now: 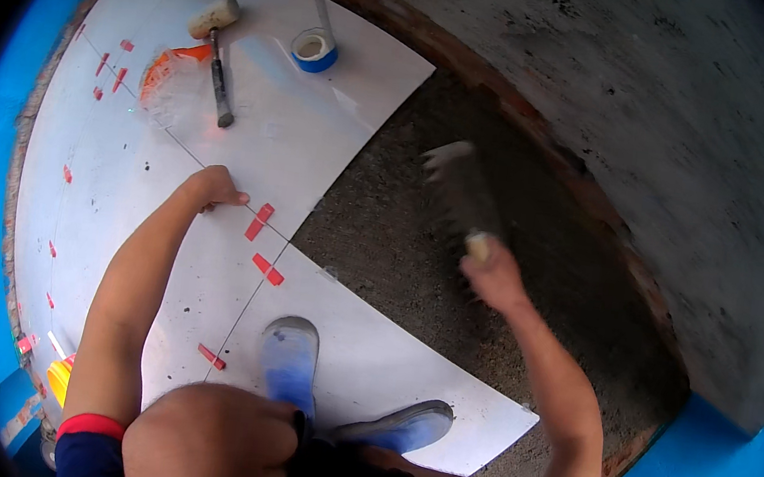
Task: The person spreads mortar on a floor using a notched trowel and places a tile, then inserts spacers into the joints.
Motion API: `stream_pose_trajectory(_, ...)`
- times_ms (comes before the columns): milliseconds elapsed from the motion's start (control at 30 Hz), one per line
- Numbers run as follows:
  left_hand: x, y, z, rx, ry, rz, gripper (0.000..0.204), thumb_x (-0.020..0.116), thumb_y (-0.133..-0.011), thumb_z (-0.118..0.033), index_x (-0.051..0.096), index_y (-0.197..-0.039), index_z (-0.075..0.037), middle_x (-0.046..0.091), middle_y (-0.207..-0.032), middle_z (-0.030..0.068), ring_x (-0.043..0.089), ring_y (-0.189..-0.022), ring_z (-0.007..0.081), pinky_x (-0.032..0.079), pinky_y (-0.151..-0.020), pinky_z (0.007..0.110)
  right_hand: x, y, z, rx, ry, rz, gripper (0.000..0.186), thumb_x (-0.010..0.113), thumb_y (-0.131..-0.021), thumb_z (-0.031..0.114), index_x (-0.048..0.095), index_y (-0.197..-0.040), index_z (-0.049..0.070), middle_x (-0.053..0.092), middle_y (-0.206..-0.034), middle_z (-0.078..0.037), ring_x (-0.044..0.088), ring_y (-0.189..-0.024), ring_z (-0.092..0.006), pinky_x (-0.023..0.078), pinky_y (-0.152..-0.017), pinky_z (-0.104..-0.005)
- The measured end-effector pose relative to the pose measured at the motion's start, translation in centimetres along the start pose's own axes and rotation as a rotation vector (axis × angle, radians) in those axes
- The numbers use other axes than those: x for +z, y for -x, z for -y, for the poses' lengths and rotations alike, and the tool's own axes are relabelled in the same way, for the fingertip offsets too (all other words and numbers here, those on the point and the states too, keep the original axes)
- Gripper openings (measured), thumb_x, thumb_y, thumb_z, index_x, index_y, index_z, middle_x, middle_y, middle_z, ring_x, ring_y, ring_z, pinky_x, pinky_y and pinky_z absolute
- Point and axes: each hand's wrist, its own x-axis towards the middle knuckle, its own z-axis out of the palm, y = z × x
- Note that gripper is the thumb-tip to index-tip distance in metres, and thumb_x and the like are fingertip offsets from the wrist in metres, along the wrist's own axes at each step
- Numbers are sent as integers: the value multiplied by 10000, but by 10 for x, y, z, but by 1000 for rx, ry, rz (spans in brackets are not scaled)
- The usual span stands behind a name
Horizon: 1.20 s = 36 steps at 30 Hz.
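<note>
My right hand (494, 278) grips the pale handle of a notched trowel (466, 190), slightly blurred. Its toothed blade points away from me over the rough dark grey mortar bed (386, 201) on the floor. My left hand (214, 187) rests on the large white floor tiles (151, 240), beside a joint line. Its fingers are curled in, and what they may hold is hidden. Close to it are red tile wedges (259, 222) set at the joints, with another red wedge (268, 270) nearer me.
A mallet (219, 79) lies on the far tiles beside a crumpled orange and clear plastic bag (173, 73). A blue tape roll (315, 50) is to its right. My shoes (290, 360) stand on the tiles. A grey wall (658, 129) borders the right side.
</note>
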Motion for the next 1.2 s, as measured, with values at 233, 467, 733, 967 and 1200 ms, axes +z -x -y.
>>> stream_pose_trajectory(233,3,3,0,-8,4,-67,599,815,-801,-472,676,-785,110,662,-688,195,655,-576,311,549,-526,442,-45,49,-61,165,-532,-174,253,673,-920,176,516,-1087,69,508,-677,10,501,-509,-87,398,-439,-267)
stream_pose_trajectory(467,5,-26,18,14,-14,16,581,800,-839,-463,658,-673,75,640,-616,190,617,-500,293,521,-482,450,43,51,11,-153,-24,53,560,655,-932,385,512,-1295,-17,667,-1104,-287,655,-1038,-454,511,-899,-503)
stream_pose_trajectory(733,0,-15,12,-97,178,23,453,867,-801,-328,596,-754,33,556,-666,90,573,-539,246,502,-472,422,38,24,-19,-46,-45,-275,557,645,-931,382,521,-1286,-28,661,-1134,-311,655,-1060,-456,519,-906,-492)
stream_pose_trajectory(967,-4,-10,9,-81,142,18,510,850,-819,-360,551,-670,25,544,-612,112,555,-517,247,478,-454,414,11,50,-39,69,-149,-283,460,638,-921,307,537,-1239,-10,675,-1060,-301,658,-1009,-465,529,-872,-505)
stream_pose_trajectory(1200,0,3,-6,-76,120,1,485,848,-819,-340,559,-687,26,562,-627,108,561,-516,243,488,-451,415,53,65,-5,-251,154,364,486,652,-916,323,510,-1271,22,690,-1022,-261,670,-1000,-428,533,-844,-499)
